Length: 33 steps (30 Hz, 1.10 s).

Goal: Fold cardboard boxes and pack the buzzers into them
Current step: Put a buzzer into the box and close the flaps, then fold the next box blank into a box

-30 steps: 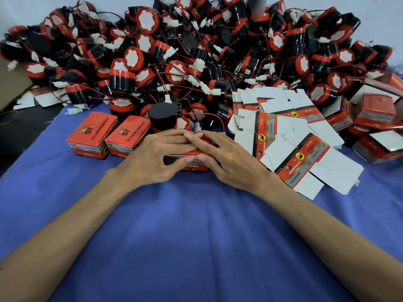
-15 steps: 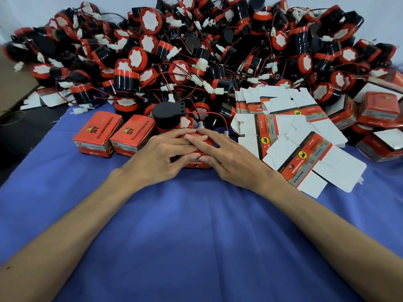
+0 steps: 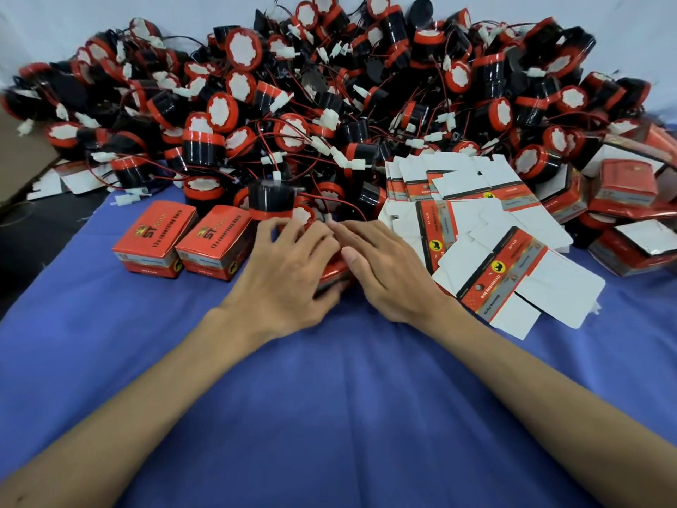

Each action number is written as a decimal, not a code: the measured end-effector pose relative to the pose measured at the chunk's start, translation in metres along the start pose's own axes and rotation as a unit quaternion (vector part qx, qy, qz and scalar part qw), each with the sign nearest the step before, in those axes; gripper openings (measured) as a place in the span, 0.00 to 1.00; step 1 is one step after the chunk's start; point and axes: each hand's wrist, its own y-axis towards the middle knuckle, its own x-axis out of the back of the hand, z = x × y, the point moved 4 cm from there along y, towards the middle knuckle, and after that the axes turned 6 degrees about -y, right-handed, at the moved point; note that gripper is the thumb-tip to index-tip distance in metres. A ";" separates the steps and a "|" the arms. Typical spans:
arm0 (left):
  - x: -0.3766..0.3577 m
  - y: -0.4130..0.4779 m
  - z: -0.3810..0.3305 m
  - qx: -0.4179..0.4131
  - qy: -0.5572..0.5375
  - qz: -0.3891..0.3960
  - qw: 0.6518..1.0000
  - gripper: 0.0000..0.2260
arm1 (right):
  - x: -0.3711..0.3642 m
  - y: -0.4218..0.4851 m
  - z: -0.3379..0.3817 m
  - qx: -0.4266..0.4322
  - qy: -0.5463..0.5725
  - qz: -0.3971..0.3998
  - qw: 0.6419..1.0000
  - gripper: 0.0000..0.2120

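Note:
A small red cardboard box [image 3: 331, 272] lies on the blue cloth [image 3: 329, 397] and is mostly hidden under both hands. My left hand [image 3: 289, 265] covers its top and left side, fingers curled over it and thumb at its near edge. My right hand [image 3: 388, 265] rests against its right side with straight fingers and the thumb pressing on the top. A black-and-red buzzer [image 3: 271, 199] stands just beyond my fingertips. Behind it spreads a big pile of buzzers [image 3: 329, 104] with red wires and white plugs.
Two closed red boxes [image 3: 154, 238] [image 3: 214, 243] stand side by side left of my hands. Flat unfolded cartons [image 3: 487, 265] fan out to the right, with more stacked behind [image 3: 458, 188]. Several folded boxes [image 3: 622, 188] sit at the far right.
My left hand has slid further over the box, fingers now spread and blurred with motion. The right hand has shifted slightly right. The camera has tilted down.

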 end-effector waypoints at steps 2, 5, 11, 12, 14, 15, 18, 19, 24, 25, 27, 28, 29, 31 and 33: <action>0.001 -0.001 -0.010 0.006 0.015 0.020 1.000 0.21 | 0.004 -0.001 -0.006 -0.057 -0.033 -0.083 0.994 0.22; 0.003 -0.005 -0.017 -0.020 -0.017 0.037 0.999 0.20 | 0.008 -0.002 -0.015 -0.155 -0.114 -0.137 0.972 0.16; 0.009 -0.003 -0.023 0.011 0.011 0.032 0.999 0.10 | -0.012 -0.003 -0.032 -0.264 -0.225 0.070 0.935 0.28; 0.010 -0.003 -0.021 0.030 0.032 0.041 0.998 0.10 | -0.013 -0.003 -0.033 -0.263 -0.231 0.080 0.933 0.28; 0.012 -0.002 -0.012 0.074 0.071 0.073 0.992 0.11 | -0.013 -0.002 -0.033 -0.252 -0.237 0.090 0.934 0.29; 0.011 -0.004 -0.006 0.097 0.090 0.088 0.987 0.11 | -0.012 -0.001 -0.033 -0.244 -0.236 0.089 0.936 0.30; 0.012 -0.005 0.007 0.141 0.117 0.138 0.973 0.09 | -0.010 0.000 -0.031 -0.221 -0.229 0.072 0.945 0.30; 0.010 -0.006 0.012 0.149 0.121 0.172 0.966 0.10 | -0.010 0.000 -0.030 -0.216 -0.228 0.068 0.947 0.30; 0.010 -0.012 0.047 0.193 0.156 0.192 0.949 0.13 | -0.009 0.001 -0.027 -0.194 -0.230 0.040 0.953 0.27; 0.011 -0.011 0.050 0.189 0.131 0.160 0.960 0.11 | -0.010 0.001 -0.026 -0.192 -0.227 0.035 0.954 0.27; 0.012 -0.009 0.049 0.144 0.091 0.066 0.983 0.08 | -0.009 0.002 -0.023 -0.188 -0.220 0.012 0.957 0.26; 0.012 -0.009 0.045 0.121 0.076 0.030 0.989 0.08 | -0.007 0.002 -0.021 -0.181 -0.216 -0.006 0.959 0.25; 0.011 -0.008 0.039 0.102 0.058 0.014 0.993 0.09 | -0.005 0.002 -0.018 -0.169 -0.215 -0.029 0.962 0.25; 0.005 -0.006 0.025 0.059 0.026 0.003 0.998 0.09 | -0.001 0.002 -0.011 -0.130 -0.219 -0.071 0.964 0.24; 0.000 -0.005 0.014 0.024 0.004 0.006 1.000 0.11 | 0.003 0.001 -0.004 -0.079 -0.218 -0.102 0.968 0.20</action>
